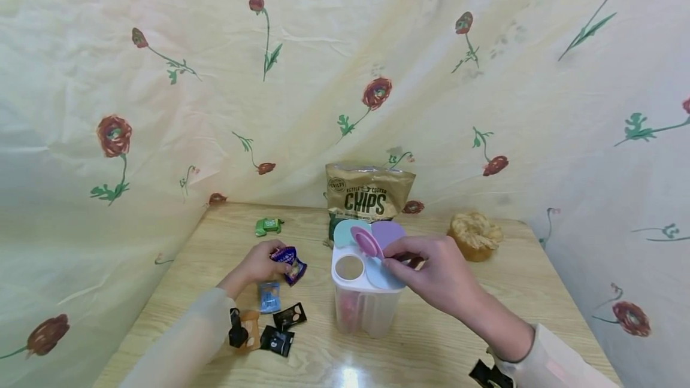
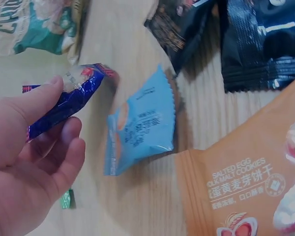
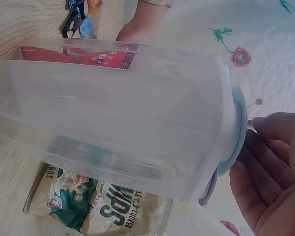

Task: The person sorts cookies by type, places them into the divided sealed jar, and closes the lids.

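Observation:
Between thumb and fingers, my left hand pinches a dark blue-purple snack packet over the table's left side. My right hand pinches the edge of a pink lid, which stands tilted up above a clear food storage container with a white top. The round opening at its front left is uncovered. Teal, purple and light blue lids cover the other sections. Through the wall, a red packet shows inside one compartment in the right wrist view.
A chips bag stands behind the container. A green packet lies at the back left. Near my left wrist are a light blue packet, an orange cookie packet and two black packets. Bread sits at the back right.

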Motion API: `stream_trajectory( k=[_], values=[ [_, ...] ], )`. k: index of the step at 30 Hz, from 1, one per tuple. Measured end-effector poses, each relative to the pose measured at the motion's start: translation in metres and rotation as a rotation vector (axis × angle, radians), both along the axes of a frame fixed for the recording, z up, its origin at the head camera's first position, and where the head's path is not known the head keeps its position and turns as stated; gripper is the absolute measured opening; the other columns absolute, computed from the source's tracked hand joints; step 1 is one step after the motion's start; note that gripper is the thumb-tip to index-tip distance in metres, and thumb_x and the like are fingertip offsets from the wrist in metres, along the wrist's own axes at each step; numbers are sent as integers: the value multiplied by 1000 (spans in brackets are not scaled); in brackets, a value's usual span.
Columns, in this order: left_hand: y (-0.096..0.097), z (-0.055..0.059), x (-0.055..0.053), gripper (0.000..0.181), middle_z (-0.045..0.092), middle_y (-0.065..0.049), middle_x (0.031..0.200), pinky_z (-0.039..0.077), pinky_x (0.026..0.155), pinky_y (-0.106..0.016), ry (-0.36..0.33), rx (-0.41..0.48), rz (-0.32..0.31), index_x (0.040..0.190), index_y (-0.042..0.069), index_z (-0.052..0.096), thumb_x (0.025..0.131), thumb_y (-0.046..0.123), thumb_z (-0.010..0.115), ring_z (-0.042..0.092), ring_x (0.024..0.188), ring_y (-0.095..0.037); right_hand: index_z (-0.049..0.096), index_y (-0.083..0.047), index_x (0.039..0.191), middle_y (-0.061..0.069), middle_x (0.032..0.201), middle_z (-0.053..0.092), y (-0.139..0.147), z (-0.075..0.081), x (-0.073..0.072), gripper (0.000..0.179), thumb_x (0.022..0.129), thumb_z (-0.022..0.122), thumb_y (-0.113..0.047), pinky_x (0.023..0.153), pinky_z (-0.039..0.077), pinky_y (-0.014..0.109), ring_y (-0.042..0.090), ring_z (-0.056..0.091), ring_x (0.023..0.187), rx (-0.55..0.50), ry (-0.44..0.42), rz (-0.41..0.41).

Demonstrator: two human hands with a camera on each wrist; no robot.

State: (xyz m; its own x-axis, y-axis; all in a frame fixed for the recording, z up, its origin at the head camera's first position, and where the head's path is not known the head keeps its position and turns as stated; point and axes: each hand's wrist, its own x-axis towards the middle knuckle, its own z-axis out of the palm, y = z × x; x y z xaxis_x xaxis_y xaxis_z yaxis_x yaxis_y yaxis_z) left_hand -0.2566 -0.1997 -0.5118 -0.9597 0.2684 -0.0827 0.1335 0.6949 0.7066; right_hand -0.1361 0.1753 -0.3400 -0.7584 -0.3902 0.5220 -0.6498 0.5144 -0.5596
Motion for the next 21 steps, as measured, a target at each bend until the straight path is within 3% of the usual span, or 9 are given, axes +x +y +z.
stream_trajectory(
  k=[5, 10, 15, 21],
  values=[
    [-4, 8, 3, 41, 71, -10, 108, 56, 78, -39, 18, 81, 15, 122, 2, 68, 89, 21, 82, 66, 90, -20, 80, -18, 89, -13, 82, 75, 0, 0, 0, 17, 82, 84, -3, 60, 58, 24, -1, 68, 71, -2, 4, 3],
    [-2, 27, 9, 35, 72, -10, 98, 57, 70, -41, -23, 243, 57, 122, 2, 68, 92, 15, 77, 66, 82, -26, 80, -18, 89, -13, 82, 74, 1, 0, 0, 17, 82, 84, -3, 60, 58, 24, -1, 68, 71, -2, 0, 2],
    [3, 56, 17, 31, 71, -12, 103, 58, 74, -38, -10, 318, 46, 122, 0, 68, 95, 13, 72, 65, 87, -20, 80, -18, 89, -14, 82, 75, 1, 0, 0, 16, 82, 84, -4, 61, 58, 23, -1, 68, 72, 0, -10, -3],
    [15, 97, 32, 35, 72, -12, 105, 58, 78, -35, 36, 335, -6, 124, 3, 67, 93, 17, 76, 67, 91, -19, 80, -18, 89, -13, 82, 75, 1, 0, 0, 16, 82, 84, -4, 60, 58, 23, -1, 68, 72, -4, -11, -1]
  ],
)
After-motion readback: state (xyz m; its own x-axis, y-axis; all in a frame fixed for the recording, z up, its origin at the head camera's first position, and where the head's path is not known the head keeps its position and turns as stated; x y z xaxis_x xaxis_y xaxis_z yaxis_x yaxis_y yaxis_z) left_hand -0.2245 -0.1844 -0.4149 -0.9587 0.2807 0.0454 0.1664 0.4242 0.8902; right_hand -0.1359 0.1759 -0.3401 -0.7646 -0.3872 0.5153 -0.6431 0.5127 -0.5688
